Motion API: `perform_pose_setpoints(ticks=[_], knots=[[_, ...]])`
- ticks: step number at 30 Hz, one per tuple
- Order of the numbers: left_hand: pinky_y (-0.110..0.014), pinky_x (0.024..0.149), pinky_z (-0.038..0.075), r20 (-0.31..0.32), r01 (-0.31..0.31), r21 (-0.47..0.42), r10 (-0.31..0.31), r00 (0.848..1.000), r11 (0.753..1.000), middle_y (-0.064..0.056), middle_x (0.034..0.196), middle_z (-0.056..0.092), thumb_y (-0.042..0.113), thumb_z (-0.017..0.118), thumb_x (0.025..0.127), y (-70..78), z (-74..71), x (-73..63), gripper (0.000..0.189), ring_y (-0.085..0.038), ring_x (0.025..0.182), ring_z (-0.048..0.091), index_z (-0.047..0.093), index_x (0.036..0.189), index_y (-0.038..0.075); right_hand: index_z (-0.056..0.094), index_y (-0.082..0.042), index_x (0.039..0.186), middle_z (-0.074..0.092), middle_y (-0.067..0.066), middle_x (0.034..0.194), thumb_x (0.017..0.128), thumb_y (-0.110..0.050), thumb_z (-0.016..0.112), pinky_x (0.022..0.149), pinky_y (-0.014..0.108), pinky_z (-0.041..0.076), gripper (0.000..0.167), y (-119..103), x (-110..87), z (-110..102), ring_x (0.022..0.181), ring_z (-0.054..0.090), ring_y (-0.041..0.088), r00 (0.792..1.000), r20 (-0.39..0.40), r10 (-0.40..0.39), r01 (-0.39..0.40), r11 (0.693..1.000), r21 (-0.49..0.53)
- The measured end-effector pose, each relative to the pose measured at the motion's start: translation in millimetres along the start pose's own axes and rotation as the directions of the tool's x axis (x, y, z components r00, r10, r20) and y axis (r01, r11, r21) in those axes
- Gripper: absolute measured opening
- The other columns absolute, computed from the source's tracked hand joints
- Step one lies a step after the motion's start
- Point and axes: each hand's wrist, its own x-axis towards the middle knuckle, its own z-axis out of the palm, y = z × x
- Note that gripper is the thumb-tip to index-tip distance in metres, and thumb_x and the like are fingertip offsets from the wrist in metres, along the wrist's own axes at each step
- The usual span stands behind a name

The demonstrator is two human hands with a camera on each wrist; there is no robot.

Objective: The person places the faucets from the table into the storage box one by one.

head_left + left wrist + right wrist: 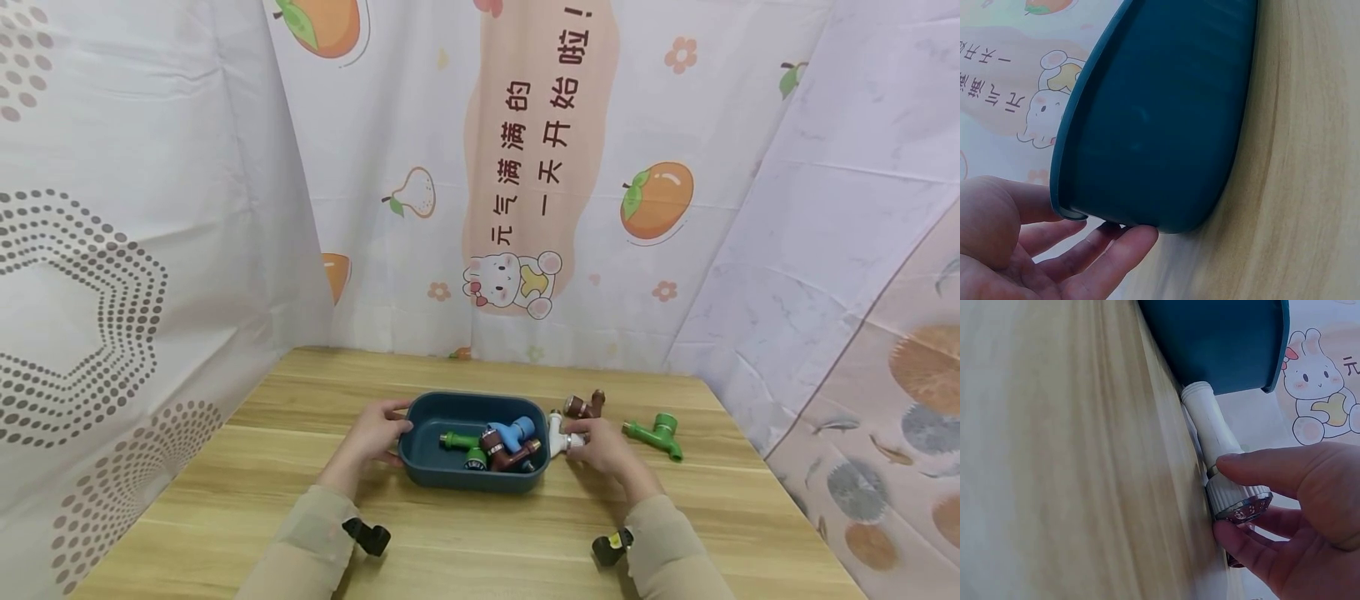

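Note:
My left hand (377,430) holds the left end of a dark teal plastic basin (480,479), its thumb at the rim and fingertips against the outer end wall (1129,215). Inside the basin lie a green tap (475,457), a blue tap (512,432) and a brown tap (504,458). At the basin's right end my right hand (603,448) pinches a white plastic tap (1213,422) by its ribbed knob, thumb on one side and fingers on the other. The white tap lies on the wooden table, its threaded end close by the basin wall.
Behind my right hand lies another brown tap (577,407). Farther right on the wooden table (465,542) rests a second green tap (662,435). Printed curtains (360,125) hang along the back and both sides.

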Motion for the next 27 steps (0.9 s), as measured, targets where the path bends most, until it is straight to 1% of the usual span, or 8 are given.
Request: perform_pose_setpoints(ticks=[4,10,15,19,27], knots=[[-0.047,0.055,0.061,0.0,0.001,-0.004,-0.001,1.0,1.0,-0.026,0.129,0.059,0.002,0.059,0.098,-0.1,0.2,-0.3,0.047,-0.039,0.102,0.065,0.055,0.145,0.005,0.075,-0.003,0.114,0.069,0.015,0.108,0.077,-0.002,0.081,0.084,0.044,0.053,0.038,0.5,-0.8,0.1,0.094,0.06,0.026,1.0,-0.007,-0.003,0.003,1.0,0.002],[-0.047,0.055,0.061,-0.002,-0.001,-0.003,0.001,1.0,1.0,-0.025,0.128,0.059,0.002,0.059,0.098,-0.4,0.6,-0.2,0.047,-0.038,0.1,0.066,0.056,0.145,0.005,0.075,-0.004,0.113,0.07,0.015,0.109,0.077,-0.003,0.081,0.087,0.046,0.052,0.037,2.9,-1.1,-0.8,0.096,0.06,0.027,1.0,-0.012,-0.001,0.001,1.0,0.004],[-0.047,0.055,0.061,-0.008,-0.006,0.007,0.006,1.0,1.0,-0.025,0.127,0.06,0.002,0.059,0.098,-1.4,0.7,1.2,0.046,-0.038,0.1,0.067,0.057,0.144,0.005,0.076,-0.004,0.112,0.07,0.012,0.105,0.078,-0.002,0.081,0.086,0.046,0.052,0.035,3.4,-1.4,-2.1,0.093,0.061,0.025,1.0,-0.013,0.008,-0.008,1.0,0.008],[-0.047,0.055,0.061,-0.01,-0.006,0.009,0.006,1.0,1.0,-0.024,0.127,0.06,0.002,0.059,0.098,-2.4,0.4,2.0,0.046,-0.039,0.101,0.067,0.057,0.144,0.006,0.076,-0.004,0.112,0.07,0.013,0.105,0.078,-0.002,0.081,0.084,0.045,0.053,0.035,2.8,-1.9,-3.5,0.092,0.06,0.025,1.0,-0.011,0.01,-0.01,1.0,0.014],[-0.047,0.055,0.061,-0.006,-0.007,0.006,0.007,1.0,1.0,-0.025,0.128,0.06,0.002,0.059,0.098,-1.2,0.6,0.8,0.046,-0.039,0.102,0.066,0.057,0.144,0.005,0.076,-0.004,0.112,0.07,0.013,0.106,0.077,-0.003,0.083,0.087,0.047,0.053,0.035,3.1,-3.2,-5.7,0.095,0.061,0.026,1.0,-0.018,-0.002,0.002,1.0,0.017]])
